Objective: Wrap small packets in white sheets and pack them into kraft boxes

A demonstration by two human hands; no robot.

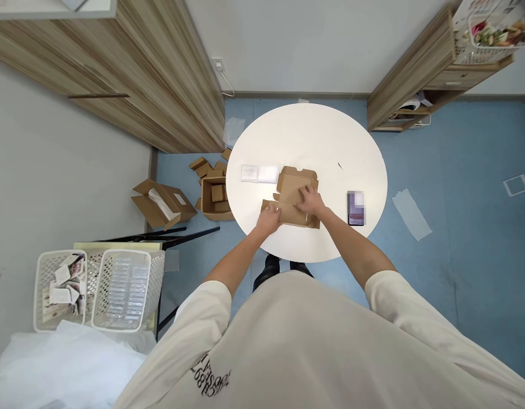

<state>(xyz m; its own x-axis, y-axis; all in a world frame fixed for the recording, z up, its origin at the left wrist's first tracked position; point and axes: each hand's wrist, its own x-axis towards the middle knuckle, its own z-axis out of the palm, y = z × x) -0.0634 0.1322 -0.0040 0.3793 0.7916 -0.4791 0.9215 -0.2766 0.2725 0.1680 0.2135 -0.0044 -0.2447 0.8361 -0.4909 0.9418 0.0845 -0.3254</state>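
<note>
A brown cardboard mailer box [293,187] lies unfolded and nearly flat on the round white table [317,133], its flaps spread. At its lower left corner, my left hand [268,220] has its fingers curled over the edge of the card. My right hand [311,201] rests on the middle of the card near a fold line, fingers apart and slightly bent. Just left of the card lies a white and clear flat packet [259,174]. The card under both palms is hidden.
A phone [356,208] lies near the table's right edge. Left of the table, an open carton [206,199] holds small brown boxes, beside another open carton [164,204]. White baskets [121,289] stand lower left. A wooden cabinet [432,74] is at the back right.
</note>
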